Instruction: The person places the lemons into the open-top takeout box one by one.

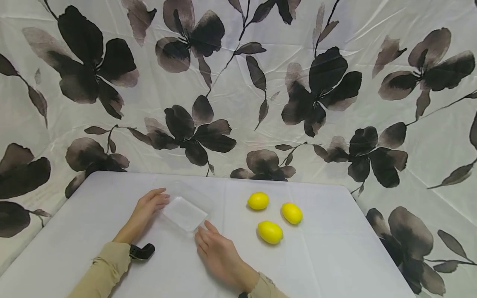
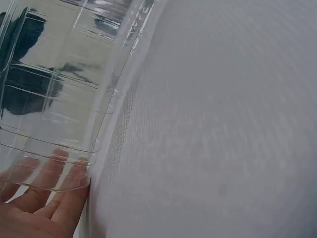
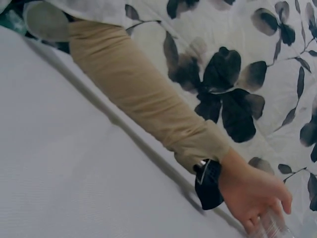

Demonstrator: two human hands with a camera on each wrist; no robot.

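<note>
A clear plastic container (image 1: 185, 212) lies on the white table (image 1: 328, 256), left of centre. My left hand (image 1: 159, 200) rests against its left side with fairly straight fingers; in the left wrist view these fingers (image 2: 47, 196) show through the container's ribbed wall (image 2: 54, 94). My right hand (image 1: 203, 234) lies flat on the table, fingertips touching the container's near right corner. Three yellow lemons (image 1: 258, 200) (image 1: 292, 213) (image 1: 270, 232) sit to the right of the container, apart from both hands. The right wrist view shows my left hand (image 3: 255, 196) at the container's edge (image 3: 272, 229).
A floral black-and-white cloth (image 1: 238, 82) hangs behind and around the table. A beige sleeve (image 3: 143, 99) and a black wrist strap (image 1: 141, 251) are on my left arm. The table's right edge (image 1: 376, 231) lies beyond the lemons.
</note>
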